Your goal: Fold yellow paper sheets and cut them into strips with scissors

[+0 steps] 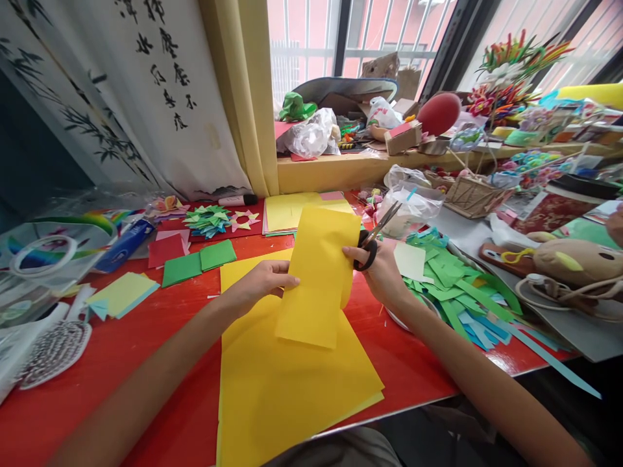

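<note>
Left hand (267, 283) pinches a yellow paper sheet (318, 285). Right hand (382, 269) curls around scissors (379, 229), apparently leaving its thumb to steady the sheet.

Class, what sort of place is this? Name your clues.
Probably a paper-craft workspace at a red table: scissors and a yellow sheet are held over it, and cut paper strips lie heaped on the right.

Head-worn view, forward and down
</note>
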Available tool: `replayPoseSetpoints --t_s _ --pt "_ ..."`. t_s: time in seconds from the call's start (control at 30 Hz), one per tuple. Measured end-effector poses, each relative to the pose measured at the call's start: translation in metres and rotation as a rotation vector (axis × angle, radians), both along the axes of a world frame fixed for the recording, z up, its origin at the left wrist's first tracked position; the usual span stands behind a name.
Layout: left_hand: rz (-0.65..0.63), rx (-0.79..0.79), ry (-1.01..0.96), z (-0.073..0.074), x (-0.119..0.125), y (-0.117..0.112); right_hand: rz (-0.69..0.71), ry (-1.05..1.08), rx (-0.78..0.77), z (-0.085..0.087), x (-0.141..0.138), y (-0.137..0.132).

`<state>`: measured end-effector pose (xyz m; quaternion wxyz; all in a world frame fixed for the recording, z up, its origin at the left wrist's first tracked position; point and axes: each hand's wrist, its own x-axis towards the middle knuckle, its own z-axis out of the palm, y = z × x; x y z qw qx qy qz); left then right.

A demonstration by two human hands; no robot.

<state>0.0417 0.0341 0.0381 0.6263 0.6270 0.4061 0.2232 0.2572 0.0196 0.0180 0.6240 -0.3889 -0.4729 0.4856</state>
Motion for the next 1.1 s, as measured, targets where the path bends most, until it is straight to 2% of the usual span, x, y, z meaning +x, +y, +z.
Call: replayPoseSetpoints --t_s 0.17,0.3,0.43,0.57,0.63,0.73,0.83,0.97,1.1 --pt "0.029 -0.169 -0.15 -0.005 0.009 -0.01 0.058 -0.022 -0.012 -0.005 -0.006 -0.005" --pt "0.114 -0.22 -0.212 -0.011 0.014 -0.015 0.062 -0.102 0.0 -0.006 -0.009 -0.007" --pt "0.187 -0.163 -0.243 -0.015 0.012 -0.012 -0.005 -0.245 0.021 -0.003 -0.006 -0.005" --pt "0.305 -0.074 -0.239 -0.015 0.006 -0.003 -0.049 -0.425 0.017 0.008 0.0 -0.005" --pt "0.36 -0.029 -0.245 -0.014 0.003 0.0 0.041 -0.514 -0.022 0.015 0.002 -0.008" --pt "0.434 0.071 -0.283 -0.01 -0.001 0.004 0.306 -0.6 -0.159 0.024 0.001 -0.014" --pt "0.488 0.144 -0.317 -0.005 -0.003 0.006 0.501 -0.631 -0.237 0.023 -0.002 -0.017" --pt "0.529 0.184 -0.336 0.0 -0.004 0.006 0.62 -0.654 -0.257 0.013 -0.003 -0.014" --pt "0.5 0.164 -0.358 0.001 -0.002 0.002 0.63 -0.636 -0.287 0.007 -0.002 -0.014"
